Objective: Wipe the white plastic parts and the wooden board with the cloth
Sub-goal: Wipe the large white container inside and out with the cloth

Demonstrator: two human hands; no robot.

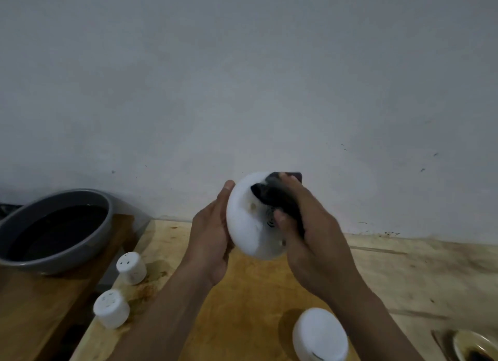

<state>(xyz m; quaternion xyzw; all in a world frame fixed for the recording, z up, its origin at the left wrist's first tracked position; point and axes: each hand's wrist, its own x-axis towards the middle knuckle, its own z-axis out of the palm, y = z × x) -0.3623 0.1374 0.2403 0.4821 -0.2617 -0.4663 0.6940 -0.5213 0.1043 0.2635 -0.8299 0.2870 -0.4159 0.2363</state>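
My left hand [211,239] grips a round white plastic part [246,226] from its left side, lifted above the wooden board [242,301]. My right hand [310,242] holds a dark cloth [272,196] and presses it against the part's inner face. Two small white plastic caps with holes, one [131,267] farther and one [111,308] nearer, stand at the board's left edge. Another rounded white part [319,336] lies on the board near the front, partly behind my right forearm.
A grey basin [106,220] of dark water sits on a darker wooden surface [32,306] at the left. A small dish [475,346] with something dark shows at the bottom right corner. A pale wall [242,91] rises straight behind the board.
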